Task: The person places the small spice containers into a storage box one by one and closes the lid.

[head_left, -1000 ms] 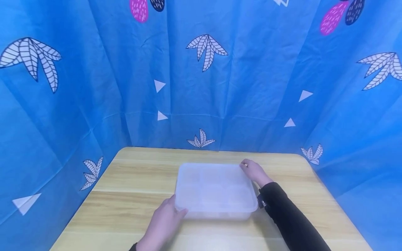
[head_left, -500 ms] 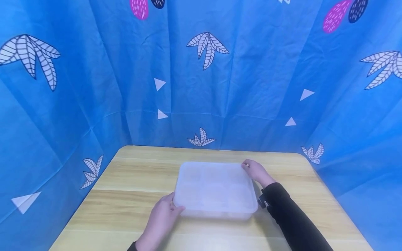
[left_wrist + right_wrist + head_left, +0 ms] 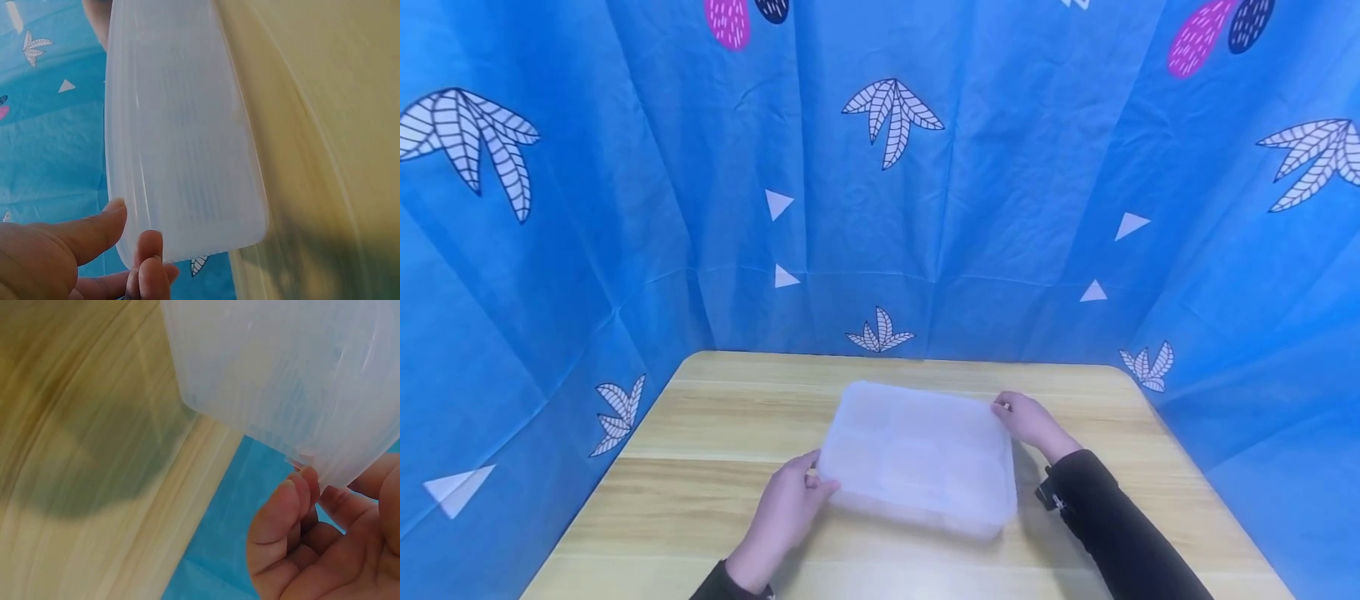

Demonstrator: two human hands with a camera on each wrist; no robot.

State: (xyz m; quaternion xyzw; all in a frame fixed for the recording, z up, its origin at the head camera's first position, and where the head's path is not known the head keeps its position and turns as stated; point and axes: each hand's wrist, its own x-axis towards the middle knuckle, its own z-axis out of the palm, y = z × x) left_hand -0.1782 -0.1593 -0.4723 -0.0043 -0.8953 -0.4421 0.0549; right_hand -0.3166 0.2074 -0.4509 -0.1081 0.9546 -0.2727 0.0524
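Observation:
A translucent white plastic food container (image 3: 917, 454), rectangular with rounded corners, lies slightly askew in front of me over the table's middle. Faint compartments show through its top. My left hand (image 3: 782, 504) holds it at the near left corner, the thumb along the rim. In the left wrist view the container's ribbed side wall (image 3: 187, 137) runs away from the left hand (image 3: 75, 250). My right hand (image 3: 1033, 427) pinches the far right corner. From the right wrist view, its fingers and thumb (image 3: 300, 500) close around the container's corner edge (image 3: 319, 469).
The light wood-grain table (image 3: 722, 417) has rounded far corners, and shadows fall on it beside the container. A blue curtain (image 3: 1015, 167) with leaf and triangle prints hangs behind the table and along both sides. A dark band sits on the right wrist (image 3: 1049, 493).
The container has turned a little clockwise, its right side coming nearer to me. My right hand has shifted right with its corner; the left hand has moved slightly away from me. Both keep their hold.

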